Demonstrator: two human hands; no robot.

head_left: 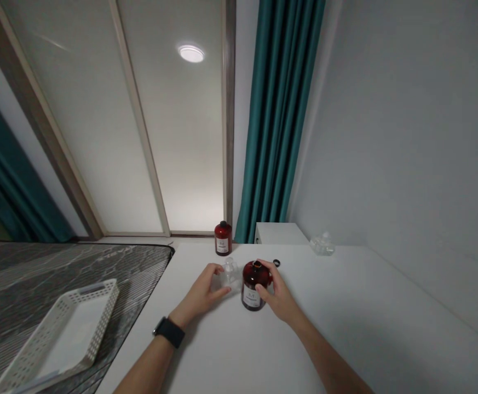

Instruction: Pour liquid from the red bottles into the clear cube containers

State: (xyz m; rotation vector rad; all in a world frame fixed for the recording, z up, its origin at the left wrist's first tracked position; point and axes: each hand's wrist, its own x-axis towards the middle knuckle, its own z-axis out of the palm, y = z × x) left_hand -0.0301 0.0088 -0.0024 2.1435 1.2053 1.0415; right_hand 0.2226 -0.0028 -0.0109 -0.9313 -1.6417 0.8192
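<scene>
My left hand point(206, 289) has its thumb and fingers curved round the left side of a small clear bottle point(231, 275), which looks like glass or plastic. My right hand point(277, 293) grips a dark red-brown bottle point(252, 295) from its right side, thumb in front near the white label. That bottle is upright on the white table point(230, 350), its mouth uncovered. A small black ring-shaped cap point(276, 263) lies just behind my right hand. The two held bottles are side by side.
A second red-brown bottle point(223, 239), with a black cap, is near the table's far edge. A clear container point(323, 244) sits at the back right by the wall. To the left, a white perforated basket point(103, 314) rests on a grey patterned surface point(140, 273).
</scene>
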